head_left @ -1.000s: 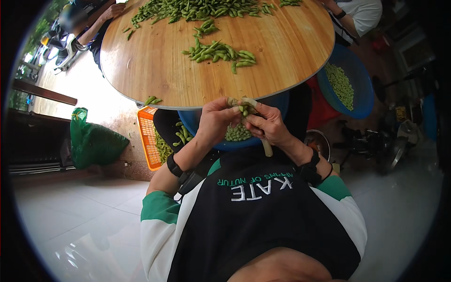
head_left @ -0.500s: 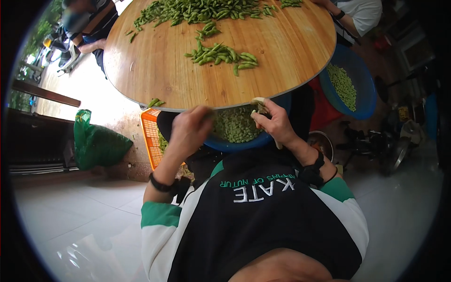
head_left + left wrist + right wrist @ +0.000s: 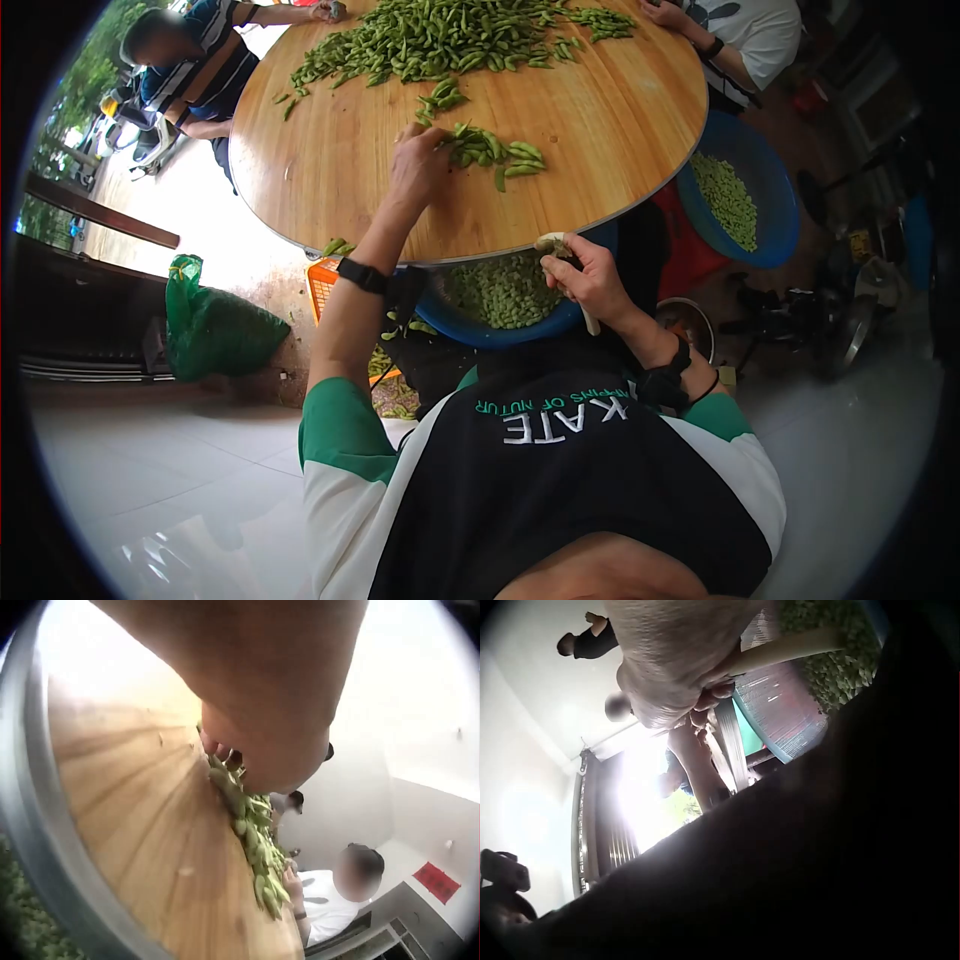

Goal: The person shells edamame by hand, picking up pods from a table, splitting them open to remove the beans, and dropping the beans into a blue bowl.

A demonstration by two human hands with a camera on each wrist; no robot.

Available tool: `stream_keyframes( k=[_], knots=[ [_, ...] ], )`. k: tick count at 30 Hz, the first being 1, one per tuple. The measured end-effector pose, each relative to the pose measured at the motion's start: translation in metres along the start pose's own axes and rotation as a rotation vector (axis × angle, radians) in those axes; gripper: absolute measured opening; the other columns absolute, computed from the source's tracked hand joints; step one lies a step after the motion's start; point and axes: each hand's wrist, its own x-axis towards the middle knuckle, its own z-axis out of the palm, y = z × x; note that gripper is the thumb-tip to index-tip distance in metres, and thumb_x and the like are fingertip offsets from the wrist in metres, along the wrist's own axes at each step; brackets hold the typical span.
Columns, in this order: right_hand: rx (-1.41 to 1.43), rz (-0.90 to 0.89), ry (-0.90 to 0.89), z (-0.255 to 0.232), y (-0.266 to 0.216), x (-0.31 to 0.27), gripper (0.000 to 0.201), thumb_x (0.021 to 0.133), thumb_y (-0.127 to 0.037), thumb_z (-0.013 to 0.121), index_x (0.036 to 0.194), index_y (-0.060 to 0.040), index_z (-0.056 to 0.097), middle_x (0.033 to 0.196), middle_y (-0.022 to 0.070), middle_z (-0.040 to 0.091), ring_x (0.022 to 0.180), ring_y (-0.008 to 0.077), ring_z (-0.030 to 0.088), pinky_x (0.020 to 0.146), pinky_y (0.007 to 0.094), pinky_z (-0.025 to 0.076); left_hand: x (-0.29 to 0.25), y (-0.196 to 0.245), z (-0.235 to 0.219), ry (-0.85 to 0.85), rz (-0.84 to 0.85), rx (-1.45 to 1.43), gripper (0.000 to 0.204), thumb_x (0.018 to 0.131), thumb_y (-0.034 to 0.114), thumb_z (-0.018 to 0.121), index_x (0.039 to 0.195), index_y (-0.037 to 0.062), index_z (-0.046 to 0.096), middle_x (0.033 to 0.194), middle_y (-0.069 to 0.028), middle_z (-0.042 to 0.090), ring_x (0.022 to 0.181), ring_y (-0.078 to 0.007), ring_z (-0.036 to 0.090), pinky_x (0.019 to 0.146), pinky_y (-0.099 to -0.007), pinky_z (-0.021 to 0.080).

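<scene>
My left hand (image 3: 418, 168) reaches over the round wooden table (image 3: 330, 190), fingers bent down at the left end of a small pile of green soybean pods (image 3: 480, 145). In the left wrist view its fingertips meet the pods (image 3: 259, 859); whether they pinch one I cannot tell. My right hand (image 3: 592, 275) is held at the near table edge, fingers curled round a pale, flat strip (image 3: 787, 651) that sticks out of the palm. Below it a blue basin (image 3: 455, 332) holds shelled green beans (image 3: 505, 290), partly hidden under the tabletop.
A large heap of pods (image 3: 430, 40) covers the far table. Two people sit at the far left and right. A second blue basin (image 3: 775, 225) of beans stands right; an orange basket (image 3: 320, 285) and a green bag (image 3: 215, 325) stand left.
My hands were together at a pod over the basin. The left one has since parted and moved forward to the small pile; the right has stayed near the table edge with the strip.
</scene>
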Motion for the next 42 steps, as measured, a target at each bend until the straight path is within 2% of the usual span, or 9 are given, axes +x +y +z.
stream_keyframes(
  k=[3,7,9,11,12,13,15,20,42],
  knots=[
    [-0.006,-0.052,-0.01,0.003,0.004,0.003,0.025,0.092,-0.013,0.059,0.113,0.0002,0.057,0.069,-0.0004,0.057,0.049,0.0014,0.043,0.044,0.0177,0.033,0.008,0.008,0.001,-0.241,-0.152,0.032,0.018,0.076,0.016,0.067,0.085,0.0007,0.066,0.094,-0.0186,0.061,0.086,-0.0363,0.06,0.075,-0.042,0.048],
    [0.042,-0.05,-0.009,0.001,0.007,0.009,0.03,0.094,-0.015,0.054,0.119,-0.0001,0.053,0.072,0.0013,0.057,0.05,0.0024,0.043,0.044,0.018,0.034,-0.017,0.023,0.004,0.013,0.109,0.017,0.014,0.074,0.01,0.063,0.081,-0.0005,0.057,0.086,-0.0189,0.059,0.09,-0.0385,0.055,0.079,-0.0476,0.045],
    [0.168,0.001,-0.044,-0.001,0.002,0.011,0.035,0.096,-0.018,0.049,0.127,-0.0002,0.047,0.078,0.0039,0.058,0.053,0.0037,0.044,0.045,0.0183,0.035,-0.018,0.032,-0.005,0.103,0.19,0.09,0.015,0.077,0.008,0.063,0.088,-0.0007,0.059,0.084,-0.0194,0.06,0.079,-0.0385,0.057,0.069,-0.0462,0.047],
    [0.221,-0.019,-0.047,0.0,-0.005,0.015,0.037,0.097,-0.018,0.046,0.129,-0.0003,0.044,0.08,0.0048,0.057,0.055,0.0043,0.045,0.045,0.0183,0.035,-0.023,0.045,-0.016,0.047,-0.13,-0.403,0.016,0.083,0.009,0.062,0.095,-0.0024,0.06,0.083,-0.0175,0.061,0.067,-0.032,0.058,0.058,-0.0384,0.047],
    [0.265,-0.04,-0.061,0.001,-0.009,0.018,0.038,0.098,-0.019,0.044,0.131,-0.0004,0.042,0.083,0.0057,0.057,0.057,0.0049,0.045,0.046,0.0183,0.036,-0.031,0.039,-0.006,0.065,-0.145,-0.588,0.017,0.088,0.01,0.06,0.1,-0.0026,0.061,0.078,-0.0126,0.062,0.057,-0.0205,0.056,0.051,-0.0282,0.043],
    [0.263,-0.039,-0.056,0.003,-0.012,0.02,0.038,0.098,-0.019,0.044,0.131,-0.0004,0.042,0.083,0.0057,0.057,0.057,0.0049,0.045,0.046,0.0183,0.036,-0.031,0.052,-0.016,0.063,-0.145,-0.593,0.017,0.088,0.01,0.06,0.1,-0.0026,0.061,0.078,-0.0126,0.062,0.057,-0.0205,0.056,0.051,-0.0282,0.043],
    [0.303,-0.087,-0.032,0.009,-0.016,0.024,0.036,0.099,-0.017,0.042,0.13,-0.0004,0.043,0.083,0.006,0.057,0.059,0.0055,0.046,0.045,0.0182,0.037,-0.044,0.082,-0.04,-0.307,-0.552,-1.008,0.015,0.09,0.011,0.059,0.099,-0.0013,0.062,0.073,-0.007,0.062,0.057,-0.0118,0.055,0.051,-0.0226,0.04],
    [0.332,-0.067,-0.155,0.016,-0.004,0.027,0.036,0.099,-0.018,0.046,0.13,0.0006,0.042,0.084,0.0056,0.057,0.057,0.0064,0.048,0.043,0.0183,0.037,-0.071,0.108,-0.033,-0.308,-0.719,-1.326,0.009,0.089,0.01,0.062,0.089,0.0008,0.06,0.074,-0.0037,0.062,0.055,-0.0076,0.049,0.048,-0.0209,0.037],
    [0.533,-0.029,-0.091,0.02,-0.009,0.015,0.03,0.095,-0.01,0.05,0.124,-0.0017,0.053,0.08,0.0055,0.058,0.052,0.0054,0.043,0.041,0.0175,0.036,-0.09,0.111,-0.022,-0.177,-0.672,-1.474,0.01,0.09,0.009,0.062,0.097,0.0023,0.06,0.081,-0.0028,0.064,0.064,-0.0079,0.055,0.055,-0.0213,0.041]
  ],
)
